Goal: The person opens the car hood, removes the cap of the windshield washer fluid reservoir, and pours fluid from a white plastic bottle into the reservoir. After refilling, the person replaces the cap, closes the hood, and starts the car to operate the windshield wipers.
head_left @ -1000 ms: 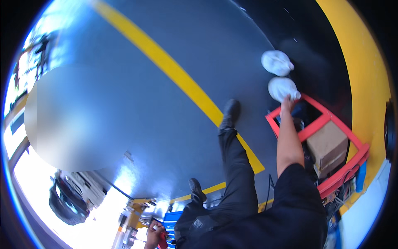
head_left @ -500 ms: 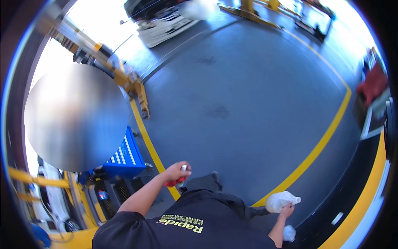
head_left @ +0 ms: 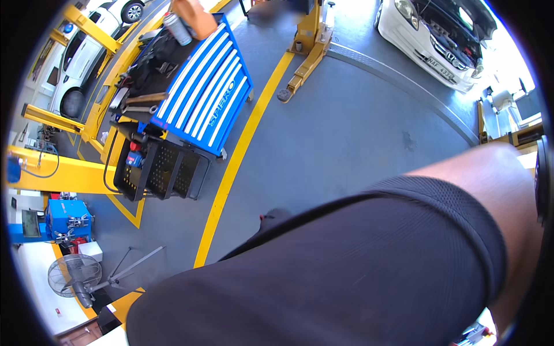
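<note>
A bent, raised arm (head_left: 467,170) in a black short sleeve (head_left: 346,254) fills the lower right. The forearm runs down along the right rim and leaves the picture, so its hand is out of view. My other hand does not show either. Nothing held can be seen. Across the floor to the left stands a blue tool cabinet (head_left: 202,86) with white-edged drawers. On its dark top are a spray can (head_left: 178,29), an orange bottle (head_left: 197,18) and a wrench (head_left: 141,109).
Black perforated trays (head_left: 167,167) adjoin the cabinet. A yellow floor line (head_left: 231,179) passes beside it. Yellow lift posts (head_left: 309,34) stand around. A white car (head_left: 433,43) with its hood up is far right; another white car (head_left: 92,43) is far left. A fan (head_left: 75,277) stands lower left.
My view has swung left toward the tool cabinet. Both hands, one with a small white-and-red thing and the other with a white plastic jug, have left view. One arm is now raised close up.
</note>
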A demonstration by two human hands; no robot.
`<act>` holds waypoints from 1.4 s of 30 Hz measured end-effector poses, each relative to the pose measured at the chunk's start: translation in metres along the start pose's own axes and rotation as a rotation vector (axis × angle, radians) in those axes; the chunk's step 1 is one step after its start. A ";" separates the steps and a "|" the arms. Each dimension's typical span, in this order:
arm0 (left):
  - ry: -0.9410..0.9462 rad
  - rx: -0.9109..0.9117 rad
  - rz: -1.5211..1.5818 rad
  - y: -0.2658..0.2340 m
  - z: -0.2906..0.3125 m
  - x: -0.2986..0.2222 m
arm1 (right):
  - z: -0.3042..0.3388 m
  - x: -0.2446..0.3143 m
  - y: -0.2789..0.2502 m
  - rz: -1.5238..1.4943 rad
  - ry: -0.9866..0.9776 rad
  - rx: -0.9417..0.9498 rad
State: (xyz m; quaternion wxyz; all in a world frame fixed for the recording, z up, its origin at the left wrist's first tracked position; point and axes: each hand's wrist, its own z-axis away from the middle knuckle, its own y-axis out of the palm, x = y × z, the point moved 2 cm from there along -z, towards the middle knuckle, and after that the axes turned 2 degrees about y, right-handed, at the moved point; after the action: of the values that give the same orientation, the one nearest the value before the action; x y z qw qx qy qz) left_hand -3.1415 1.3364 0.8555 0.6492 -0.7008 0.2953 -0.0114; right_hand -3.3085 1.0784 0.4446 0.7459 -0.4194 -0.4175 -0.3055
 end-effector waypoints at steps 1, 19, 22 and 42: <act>-0.042 0.007 -0.002 -0.010 0.019 0.023 | -0.018 0.028 0.042 -0.007 -0.035 0.059; -1.535 -1.177 1.218 0.007 0.612 0.569 | -0.239 0.449 0.653 0.325 -0.471 0.372; -1.569 -1.080 1.082 -0.053 0.668 0.668 | -0.272 0.512 0.738 0.360 -0.560 0.334; -2.042 -0.933 0.788 -0.274 0.976 1.240 | -0.591 0.967 1.408 0.449 -0.861 0.505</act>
State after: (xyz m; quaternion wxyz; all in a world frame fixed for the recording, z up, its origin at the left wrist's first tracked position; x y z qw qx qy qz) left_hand -1.6188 1.6812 0.4979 0.2251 -0.4154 -0.1877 0.8611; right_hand -1.5076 1.1047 0.5963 0.6321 -0.3935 -0.6455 0.1703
